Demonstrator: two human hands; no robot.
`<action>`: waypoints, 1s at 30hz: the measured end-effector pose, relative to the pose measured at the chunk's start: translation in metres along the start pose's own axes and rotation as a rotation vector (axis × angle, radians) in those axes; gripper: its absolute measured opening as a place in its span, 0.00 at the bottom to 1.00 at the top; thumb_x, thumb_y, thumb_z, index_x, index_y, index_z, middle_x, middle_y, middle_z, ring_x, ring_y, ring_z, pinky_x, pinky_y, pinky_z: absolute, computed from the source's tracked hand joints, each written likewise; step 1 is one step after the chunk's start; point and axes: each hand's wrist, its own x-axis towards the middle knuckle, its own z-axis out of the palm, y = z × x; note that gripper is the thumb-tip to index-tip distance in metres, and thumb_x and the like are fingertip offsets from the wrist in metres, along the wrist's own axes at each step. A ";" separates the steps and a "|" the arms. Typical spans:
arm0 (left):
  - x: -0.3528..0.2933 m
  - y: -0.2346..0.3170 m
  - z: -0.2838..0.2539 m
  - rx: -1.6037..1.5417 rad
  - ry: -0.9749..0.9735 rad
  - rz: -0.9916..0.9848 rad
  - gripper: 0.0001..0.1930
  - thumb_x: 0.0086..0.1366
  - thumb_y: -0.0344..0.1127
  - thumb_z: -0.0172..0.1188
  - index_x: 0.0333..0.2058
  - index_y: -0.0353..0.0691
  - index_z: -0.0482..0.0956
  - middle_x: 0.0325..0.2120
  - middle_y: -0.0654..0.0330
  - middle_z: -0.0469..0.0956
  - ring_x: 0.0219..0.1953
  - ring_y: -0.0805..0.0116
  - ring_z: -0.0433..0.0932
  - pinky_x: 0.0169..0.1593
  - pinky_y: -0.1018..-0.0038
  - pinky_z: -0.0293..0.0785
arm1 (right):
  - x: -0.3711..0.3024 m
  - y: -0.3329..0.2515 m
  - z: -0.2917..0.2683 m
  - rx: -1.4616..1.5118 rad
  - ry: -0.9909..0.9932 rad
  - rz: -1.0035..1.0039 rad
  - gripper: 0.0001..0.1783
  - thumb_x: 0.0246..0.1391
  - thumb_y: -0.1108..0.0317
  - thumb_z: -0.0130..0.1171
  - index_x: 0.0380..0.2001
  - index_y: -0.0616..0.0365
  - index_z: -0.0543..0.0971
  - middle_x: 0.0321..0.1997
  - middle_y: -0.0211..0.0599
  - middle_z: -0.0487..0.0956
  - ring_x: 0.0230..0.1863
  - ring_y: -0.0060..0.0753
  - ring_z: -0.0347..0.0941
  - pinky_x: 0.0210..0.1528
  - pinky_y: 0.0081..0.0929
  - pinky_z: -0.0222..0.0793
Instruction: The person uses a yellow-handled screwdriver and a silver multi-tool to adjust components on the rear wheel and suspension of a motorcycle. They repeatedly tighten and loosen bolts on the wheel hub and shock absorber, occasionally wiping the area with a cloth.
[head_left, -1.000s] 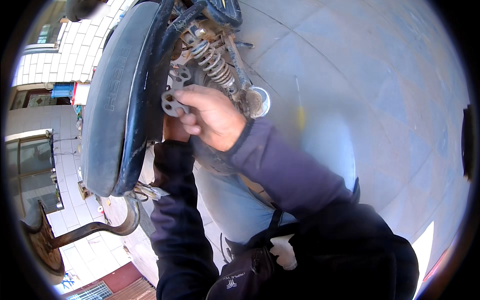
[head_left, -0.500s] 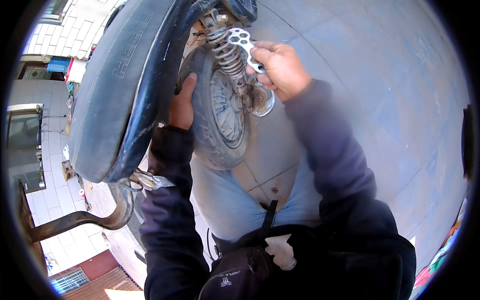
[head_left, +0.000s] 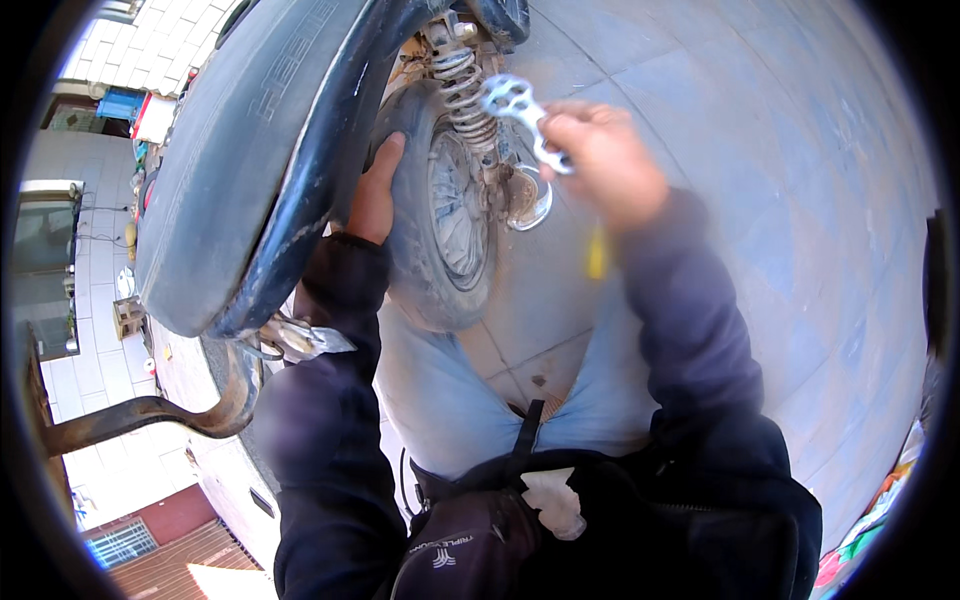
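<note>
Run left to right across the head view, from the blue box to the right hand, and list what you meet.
Blue box → seat → left hand → spring → metal tool → right hand.

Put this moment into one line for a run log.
Left hand: at dusty black rubber tyre | Right hand: holding flat silver metal tool with holes | Nearby: dirty metal coil spring
</note>
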 end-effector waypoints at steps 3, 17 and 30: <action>-0.002 -0.005 0.000 0.054 0.018 0.013 0.27 0.59 0.50 0.57 0.45 0.29 0.76 0.40 0.51 0.78 0.41 0.64 0.76 0.49 0.74 0.67 | -0.003 0.004 -0.003 -0.038 0.067 -0.031 0.20 0.53 0.69 0.50 0.46 0.72 0.74 0.23 0.36 0.76 0.17 0.20 0.68 0.20 0.20 0.63; 0.010 -0.022 -0.005 0.055 -0.075 -0.143 0.31 0.57 0.54 0.58 0.46 0.28 0.74 0.41 0.48 0.77 0.42 0.62 0.75 0.50 0.73 0.66 | -0.031 0.085 -0.072 -0.035 0.210 0.208 0.16 0.57 0.64 0.54 0.43 0.66 0.73 0.30 0.38 0.78 0.26 0.23 0.75 0.18 0.16 0.63; 0.009 -0.027 -0.005 0.094 -0.051 -0.190 0.33 0.56 0.57 0.58 0.47 0.30 0.75 0.43 0.49 0.78 0.44 0.59 0.75 0.53 0.70 0.66 | -0.036 0.105 -0.021 -0.126 0.190 0.218 0.19 0.59 0.66 0.48 0.51 0.66 0.72 0.34 0.38 0.78 0.27 0.24 0.74 0.24 0.21 0.72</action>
